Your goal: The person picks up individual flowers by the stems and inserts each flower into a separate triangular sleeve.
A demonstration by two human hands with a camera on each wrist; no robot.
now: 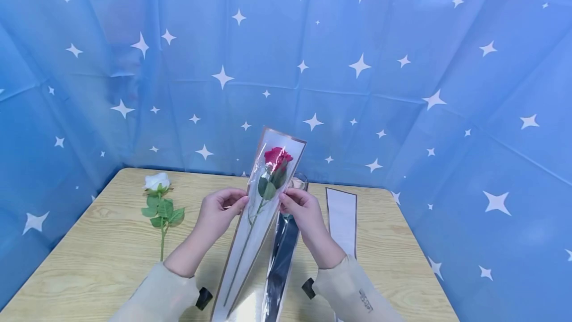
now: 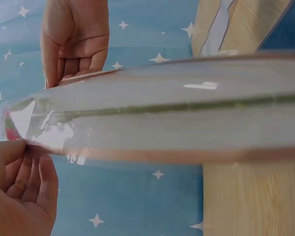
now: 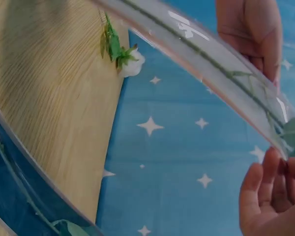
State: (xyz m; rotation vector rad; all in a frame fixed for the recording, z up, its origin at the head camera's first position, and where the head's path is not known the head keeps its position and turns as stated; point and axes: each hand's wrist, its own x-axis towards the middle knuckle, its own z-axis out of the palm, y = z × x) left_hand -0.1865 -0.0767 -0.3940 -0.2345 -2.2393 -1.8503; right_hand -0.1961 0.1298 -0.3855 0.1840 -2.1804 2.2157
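A red rose (image 1: 278, 157) with green leaves and a long stem lies inside a clear-fronted white sleeve with a brown edge (image 1: 243, 257), held tilted above the table. My left hand (image 1: 220, 212) pinches the sleeve's left edge between thumb and fingers, at about leaf height. On the opposite edge my right hand (image 1: 306, 212) pinches it the same way. The left wrist view shows the stem (image 2: 187, 106) through the film, the left hand (image 2: 22, 189) below and the right hand (image 2: 76, 39) above. In the right wrist view both hands grip the sleeve (image 3: 211, 64).
A white rose (image 1: 157, 182) with green leaves lies on the wooden table (image 1: 111, 232) at the left. Behind the held sleeve lies a dark sleeve (image 1: 282, 252) with a pale flower. Further right is a flat white sleeve (image 1: 342, 217) with a dark edge. A blue star-patterned curtain (image 1: 268, 53) surrounds the table.
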